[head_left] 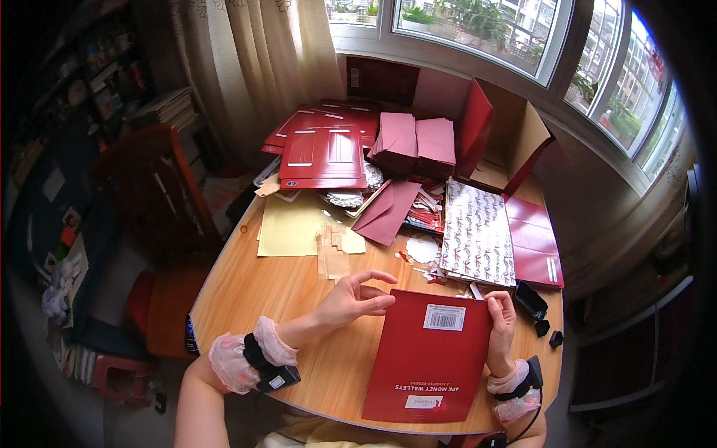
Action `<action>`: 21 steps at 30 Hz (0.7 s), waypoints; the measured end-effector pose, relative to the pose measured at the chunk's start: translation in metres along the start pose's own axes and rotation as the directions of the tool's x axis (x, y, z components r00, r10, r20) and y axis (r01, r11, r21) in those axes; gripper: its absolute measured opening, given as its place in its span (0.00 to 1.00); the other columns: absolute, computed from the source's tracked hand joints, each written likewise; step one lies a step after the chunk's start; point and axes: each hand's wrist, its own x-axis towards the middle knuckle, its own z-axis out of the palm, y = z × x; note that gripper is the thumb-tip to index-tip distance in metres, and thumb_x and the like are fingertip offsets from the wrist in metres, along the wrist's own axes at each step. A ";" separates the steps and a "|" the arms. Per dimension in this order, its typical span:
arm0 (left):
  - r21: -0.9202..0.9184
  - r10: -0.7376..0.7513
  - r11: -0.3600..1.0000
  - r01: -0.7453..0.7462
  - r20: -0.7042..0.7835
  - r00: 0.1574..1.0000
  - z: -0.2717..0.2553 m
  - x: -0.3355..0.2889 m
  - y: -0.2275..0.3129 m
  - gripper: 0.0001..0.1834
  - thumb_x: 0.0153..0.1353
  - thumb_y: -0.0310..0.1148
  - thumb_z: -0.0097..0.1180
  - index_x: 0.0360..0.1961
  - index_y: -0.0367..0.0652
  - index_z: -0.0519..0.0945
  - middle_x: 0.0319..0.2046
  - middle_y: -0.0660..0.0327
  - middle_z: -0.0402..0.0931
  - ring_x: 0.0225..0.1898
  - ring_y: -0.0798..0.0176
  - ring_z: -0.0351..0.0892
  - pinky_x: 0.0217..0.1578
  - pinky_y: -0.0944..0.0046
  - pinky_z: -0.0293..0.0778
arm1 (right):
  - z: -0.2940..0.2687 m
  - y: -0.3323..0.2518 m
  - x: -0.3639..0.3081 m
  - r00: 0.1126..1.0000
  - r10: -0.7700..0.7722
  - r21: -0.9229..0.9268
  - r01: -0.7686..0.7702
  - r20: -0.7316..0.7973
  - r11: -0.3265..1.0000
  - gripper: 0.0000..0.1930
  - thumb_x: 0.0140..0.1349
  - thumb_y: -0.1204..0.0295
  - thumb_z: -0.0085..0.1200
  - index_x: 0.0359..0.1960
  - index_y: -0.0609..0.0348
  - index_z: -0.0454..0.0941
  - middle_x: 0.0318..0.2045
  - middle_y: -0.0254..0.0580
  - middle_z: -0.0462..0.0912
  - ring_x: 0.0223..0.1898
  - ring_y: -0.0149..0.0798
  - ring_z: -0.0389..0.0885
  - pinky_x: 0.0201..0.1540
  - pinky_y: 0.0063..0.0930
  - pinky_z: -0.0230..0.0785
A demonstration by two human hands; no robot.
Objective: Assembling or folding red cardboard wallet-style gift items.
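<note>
A flat red cardboard sheet (429,351), with a white barcode label near its far edge, stands tilted over the table's near edge. My right hand (502,328) grips its far right corner, the thumb at the edge and the fingers curled. By the far left corner is my left hand (357,296), thumb and forefinger apart with a gap between them. Whether the left fingertips touch the sheet is hard to make out. Beyond it lie a white patterned sheet (478,235) and a dark pink envelope (388,211).
Red printed sheets (325,153) are piled at the back, beside stacks of pink envelopes (435,140) and an open red box (499,168). Yellow paper (287,228), tan tape strips (332,250) and paper scraps (422,249) lie mid-table. Black pieces (531,300) sit at right.
</note>
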 end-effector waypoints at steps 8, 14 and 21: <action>-0.180 -0.070 0.975 0.129 0.299 0.952 0.004 -0.002 0.001 0.26 0.69 0.35 0.54 0.65 0.47 0.63 0.55 0.57 0.74 0.56 0.66 0.74 0.59 0.62 0.70 | -0.002 0.001 -0.002 0.999 -0.017 -0.051 0.014 -0.051 0.999 0.08 0.73 0.67 0.44 0.41 0.55 0.74 0.29 0.27 0.77 0.28 0.17 0.72 0.31 0.11 0.65; -0.347 -0.038 0.919 0.188 0.397 0.917 0.004 -0.005 -0.001 0.27 0.66 0.35 0.57 0.64 0.49 0.64 0.57 0.57 0.73 0.59 0.64 0.72 0.59 0.59 0.70 | -0.002 -0.002 -0.005 0.986 0.155 0.195 -0.163 0.055 0.967 0.09 0.73 0.66 0.44 0.41 0.55 0.75 0.33 0.34 0.82 0.33 0.23 0.80 0.35 0.15 0.72; -0.383 -0.010 0.906 0.179 0.403 0.915 0.001 -0.003 -0.008 0.31 0.64 0.36 0.59 0.66 0.49 0.63 0.57 0.58 0.73 0.60 0.63 0.71 0.60 0.59 0.69 | -0.001 -0.006 -0.006 0.922 0.376 0.361 -0.384 0.094 0.850 0.16 0.74 0.56 0.38 0.46 0.54 0.73 0.38 0.41 0.83 0.41 0.36 0.83 0.47 0.33 0.77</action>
